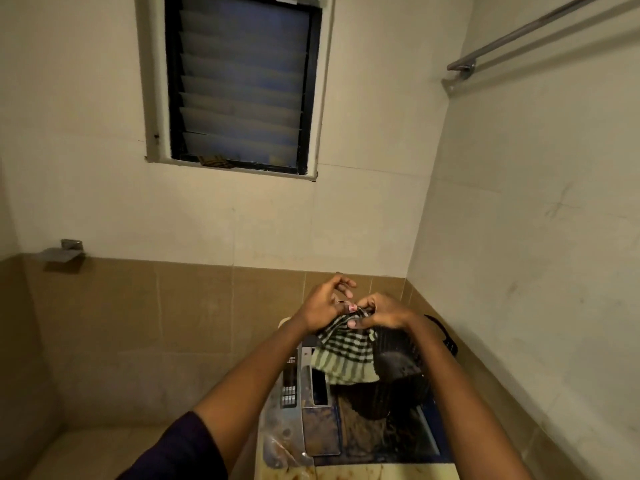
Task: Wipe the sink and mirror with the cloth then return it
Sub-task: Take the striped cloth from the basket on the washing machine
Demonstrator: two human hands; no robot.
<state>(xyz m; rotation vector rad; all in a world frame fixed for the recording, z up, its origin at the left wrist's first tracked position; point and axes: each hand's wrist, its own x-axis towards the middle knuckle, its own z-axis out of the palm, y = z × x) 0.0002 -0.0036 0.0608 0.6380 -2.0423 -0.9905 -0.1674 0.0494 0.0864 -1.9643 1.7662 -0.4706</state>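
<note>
A pale green cloth with black checks [344, 355] hangs from both my hands in front of the corner wall. My left hand [325, 306] pinches its top edge with thumb and a finger, the other fingers spread. My right hand [379, 311] grips the same bunched top edge right beside it. The cloth droops over a black perforated basket [401, 372] that stands on top of a washing machine [304, 403]. No sink or mirror is in view.
A louvred window [239, 81] is set high in the wall ahead. A metal rail [512, 36] runs along the right wall. A small metal bracket [64, 254] sticks out at the left, above the brown tiles.
</note>
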